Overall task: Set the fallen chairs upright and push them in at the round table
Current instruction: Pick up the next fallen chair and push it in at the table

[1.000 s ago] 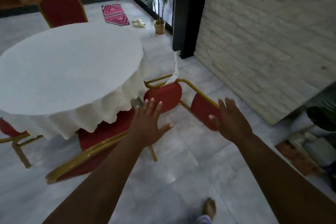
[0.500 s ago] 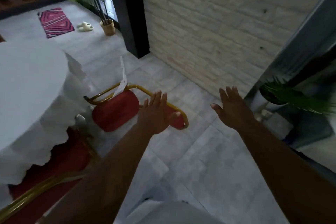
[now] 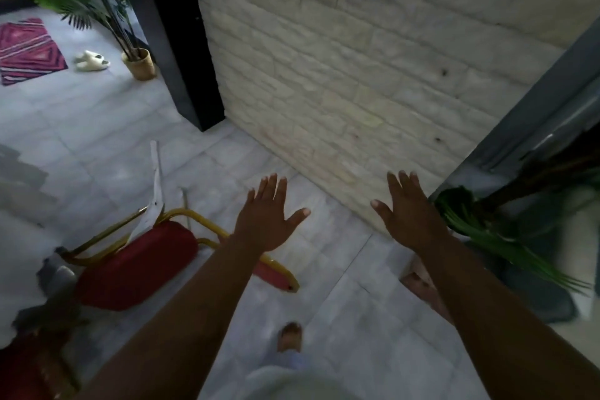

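Swinging further right since half a second ago, so that the round table is slipping out past the left edge and more of the pale stone-block wall (image 3: 357, 58) is filling the view. Sliding down and left with it: the fallen red-cushioned chair with the gold metal frame (image 3: 136, 265), now lying on its side on the grey tiled floor (image 3: 341, 318) at lower left, legs pointing up toward the black pillar (image 3: 168, 42), a white paper tag (image 3: 152, 204) sticking up from one leg.

Judging the step in hand as the approach to this chair: walking up, nothing grasped yet, nothing righted in view. Reaching forward with both arms, the left hand (image 3: 266, 217) passing above the chair's gold back rail without visibly touching it, the right hand (image 3: 409, 214) hanging over bare floor near the wall's foot, well apart from the chair. Keeping the fingers of both hands spread wide, palms down, thumbs out, holding nothing.

Calling next, by this reading, for bending down, turning left toward the chair, closing on the gold frame at back and seat, then tipping it onto its legs before pushing it under the table.
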`<state>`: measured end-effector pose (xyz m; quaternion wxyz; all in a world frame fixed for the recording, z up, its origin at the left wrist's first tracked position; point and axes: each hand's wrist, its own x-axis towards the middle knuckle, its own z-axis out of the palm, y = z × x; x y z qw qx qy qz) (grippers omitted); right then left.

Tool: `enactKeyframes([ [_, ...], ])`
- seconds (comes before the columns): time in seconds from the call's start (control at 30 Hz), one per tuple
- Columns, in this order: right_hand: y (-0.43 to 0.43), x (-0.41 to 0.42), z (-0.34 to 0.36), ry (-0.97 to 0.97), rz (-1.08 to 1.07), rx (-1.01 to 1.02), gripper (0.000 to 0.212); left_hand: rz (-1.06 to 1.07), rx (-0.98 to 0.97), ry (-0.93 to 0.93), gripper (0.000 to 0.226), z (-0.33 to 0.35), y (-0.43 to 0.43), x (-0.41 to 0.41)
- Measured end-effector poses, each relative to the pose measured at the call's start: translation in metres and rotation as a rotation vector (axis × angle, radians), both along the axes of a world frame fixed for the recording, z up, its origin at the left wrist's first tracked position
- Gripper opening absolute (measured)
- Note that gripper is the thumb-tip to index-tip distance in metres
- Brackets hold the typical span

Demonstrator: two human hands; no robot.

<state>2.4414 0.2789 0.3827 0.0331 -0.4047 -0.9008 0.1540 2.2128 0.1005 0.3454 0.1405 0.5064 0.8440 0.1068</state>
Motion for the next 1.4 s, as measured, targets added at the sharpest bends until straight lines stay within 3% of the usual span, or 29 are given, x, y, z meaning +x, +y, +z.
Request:
enactKeyframes([
  [0.13,0.062,-0.039,0.005,0.002,0.025,0.004,0.079,-0.018,-0.008,-0.007,0.112,0.009,0.071,-0.041],
  [0.3,0.146,-0.089,0.007,0.0,0.06,0.01,0.074,0.034,-0.008,0.024,0.103,0.011,0.14,-0.086],
  [0.67,0.315,-0.236,0.002,-0.068,0.392,0.044,0.075,0.41,-0.022,0.021,0.099,-0.005,0.234,-0.146],
  [1.03,0.321,-0.453,-0.007,-0.097,0.797,0.017,0.077,0.85,-0.011,-0.023,0.113,-0.032,0.192,-0.24],
  [1.4,0.218,-0.676,0.004,-0.054,1.194,0.064,0.076,1.279,0.05,-0.022,0.118,-0.031,0.1,-0.347],
])
